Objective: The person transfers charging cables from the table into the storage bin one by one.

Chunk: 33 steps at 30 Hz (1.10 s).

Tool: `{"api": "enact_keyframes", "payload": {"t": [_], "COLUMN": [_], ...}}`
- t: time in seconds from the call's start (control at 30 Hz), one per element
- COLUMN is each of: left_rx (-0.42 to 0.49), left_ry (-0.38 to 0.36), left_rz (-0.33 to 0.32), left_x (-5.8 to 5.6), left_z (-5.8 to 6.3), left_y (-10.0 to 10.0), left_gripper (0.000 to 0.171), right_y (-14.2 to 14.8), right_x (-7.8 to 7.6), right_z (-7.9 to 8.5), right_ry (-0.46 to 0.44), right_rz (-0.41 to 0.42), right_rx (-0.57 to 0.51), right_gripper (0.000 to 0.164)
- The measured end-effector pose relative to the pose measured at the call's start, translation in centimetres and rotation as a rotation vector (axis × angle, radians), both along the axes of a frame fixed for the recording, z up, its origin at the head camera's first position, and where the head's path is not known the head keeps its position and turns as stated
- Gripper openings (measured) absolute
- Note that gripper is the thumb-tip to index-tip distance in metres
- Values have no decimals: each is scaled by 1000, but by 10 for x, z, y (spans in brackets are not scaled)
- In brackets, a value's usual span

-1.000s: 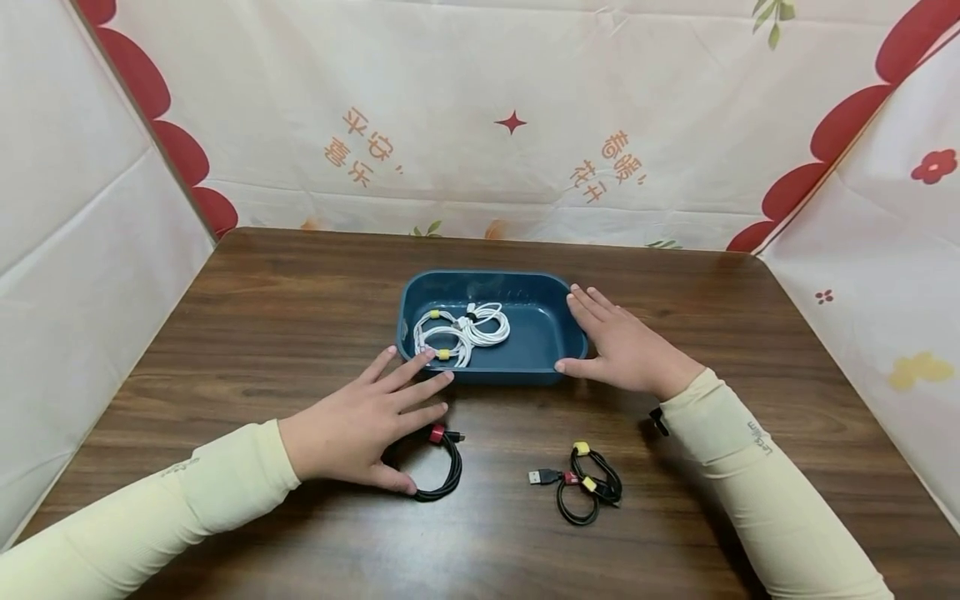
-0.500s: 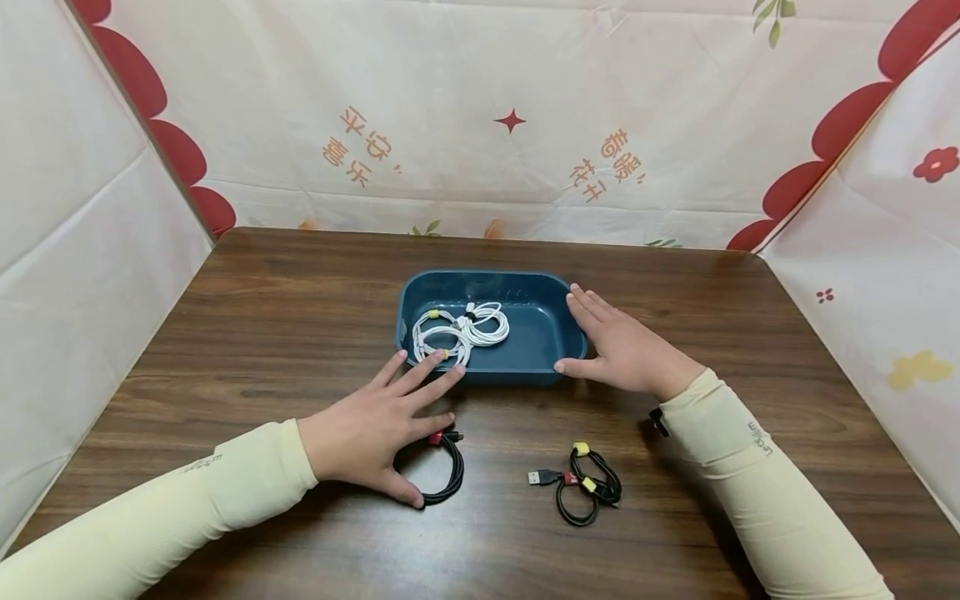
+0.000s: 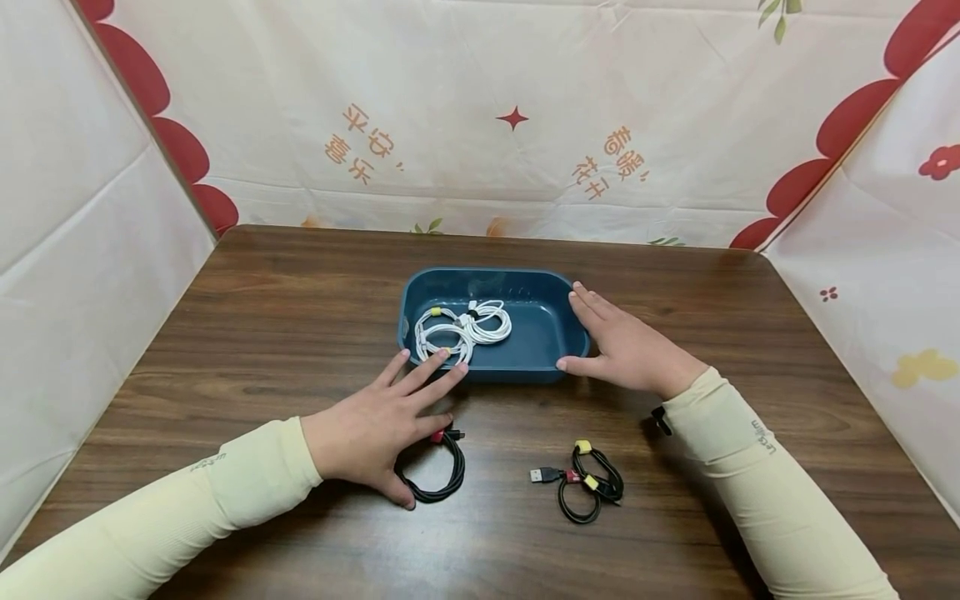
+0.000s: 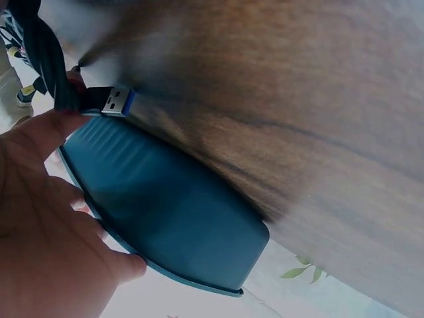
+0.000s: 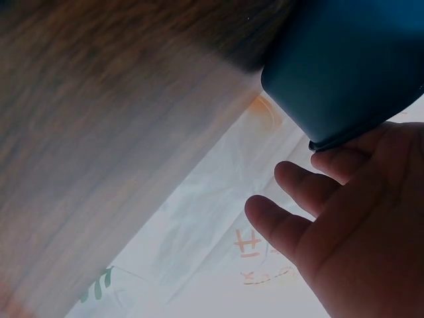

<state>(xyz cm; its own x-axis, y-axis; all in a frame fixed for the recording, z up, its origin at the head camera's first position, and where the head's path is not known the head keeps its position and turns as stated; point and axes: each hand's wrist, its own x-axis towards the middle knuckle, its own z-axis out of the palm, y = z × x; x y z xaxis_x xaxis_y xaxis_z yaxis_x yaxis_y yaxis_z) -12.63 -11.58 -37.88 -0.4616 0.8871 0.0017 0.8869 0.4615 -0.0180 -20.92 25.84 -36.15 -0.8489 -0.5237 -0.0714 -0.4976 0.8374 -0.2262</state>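
Note:
A dark blue plastic bin [image 3: 525, 375] stands mid-table with coiled white cables [image 3: 491, 327] in its left half. My left hand [image 3: 367, 437] spreads its fingers over a coiled black cable [image 3: 456, 482] with a red tie, covering the coil's left part. Its longer fingertips reach the bin's front left rim, and the thumb is at the coil's near edge. The left wrist view shows this cable's USB plug [image 4: 118, 101] in front of the bin wall. My right hand [image 3: 633, 346] rests along the bin's right end, fingers straight and thumb at the front corner.
Another black cable [image 3: 615, 479] with yellow and red ties lies on the wooden table [image 3: 300, 542], right of the first coil and in front of the bin. White printed cloth [image 3: 450, 67] encloses the table at the back and sides.
My left hand has shifted slightly right along the bin's front, its fingertips overlapping the rim more. The right hand, the bin and the cables stay where they were.

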Motion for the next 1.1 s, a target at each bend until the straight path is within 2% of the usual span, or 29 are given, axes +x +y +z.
{"api": "enact_keyframes", "payload": {"t": [0.3,0.77,1.1], "left_rx": [3,19,40], "left_ry": [-4,-47,-15], "left_rz": [-8,-17,-67], "left_x": [-1,3,-7], "left_z": [1,9,23], "left_y": [1,3,13], "left_gripper": [90,89,92], "right_y": [2,0,0], "right_x": [1,1,0], "right_z": [0,2,1], "right_ry": [-3,4,-9], "right_rz": [-9,-6,-1], "right_rx": [13,19,13], "right_gripper": [107,107,107]}}
